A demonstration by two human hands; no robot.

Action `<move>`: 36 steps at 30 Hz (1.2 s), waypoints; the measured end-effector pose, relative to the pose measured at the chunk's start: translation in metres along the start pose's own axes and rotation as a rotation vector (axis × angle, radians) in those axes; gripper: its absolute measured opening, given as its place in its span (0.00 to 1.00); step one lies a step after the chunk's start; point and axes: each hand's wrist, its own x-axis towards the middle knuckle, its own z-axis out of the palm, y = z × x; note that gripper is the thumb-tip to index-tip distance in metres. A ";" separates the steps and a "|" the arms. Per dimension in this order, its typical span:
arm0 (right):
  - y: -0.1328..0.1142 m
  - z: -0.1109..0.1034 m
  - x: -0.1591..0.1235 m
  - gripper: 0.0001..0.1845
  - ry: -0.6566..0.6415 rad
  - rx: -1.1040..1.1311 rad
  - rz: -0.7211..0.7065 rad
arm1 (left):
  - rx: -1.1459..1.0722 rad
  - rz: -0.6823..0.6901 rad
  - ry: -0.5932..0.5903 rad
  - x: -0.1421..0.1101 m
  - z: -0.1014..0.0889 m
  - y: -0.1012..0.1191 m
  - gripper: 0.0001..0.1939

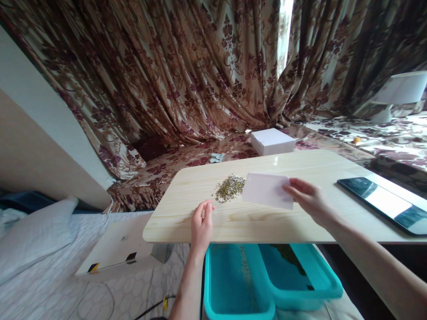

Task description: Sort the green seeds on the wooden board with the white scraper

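A loose pile of small mixed grains or seeds [230, 187], yellow-green, dark and pale, lies on the light wooden table [253, 224]. My right hand [305, 198] grips the right edge of a thin white card [267, 191] between thumb and fingers. The card's left edge is beside the pile, at its right side. My left hand [202, 220] rests at the table, just left and in front of the pile. Its fingers are loosely curved, apart from the thumb, with nothing seen in them.
Below the table's near edge stand two turquoise tubs, one [238, 284] with scattered grains and another [307, 284] with a greenish heap. A tablet [387, 204] lies at the table's right. Behind are a white box [273, 141] and patterned curtains [187, 66].
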 end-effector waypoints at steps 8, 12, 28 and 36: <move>0.011 -0.017 0.051 0.08 0.140 0.001 -0.018 | 0.017 -0.003 -0.002 0.000 0.000 -0.001 0.21; 0.017 -0.012 0.048 0.07 0.157 0.022 0.000 | 0.027 -0.001 -0.004 0.000 0.001 -0.001 0.22; 0.023 -0.012 0.045 0.10 0.171 0.006 -0.014 | 0.028 -0.012 -0.004 -0.001 0.001 -0.001 0.22; 0.023 -0.009 0.047 0.10 0.166 0.034 0.001 | 0.029 -0.020 -0.010 0.000 0.001 0.000 0.22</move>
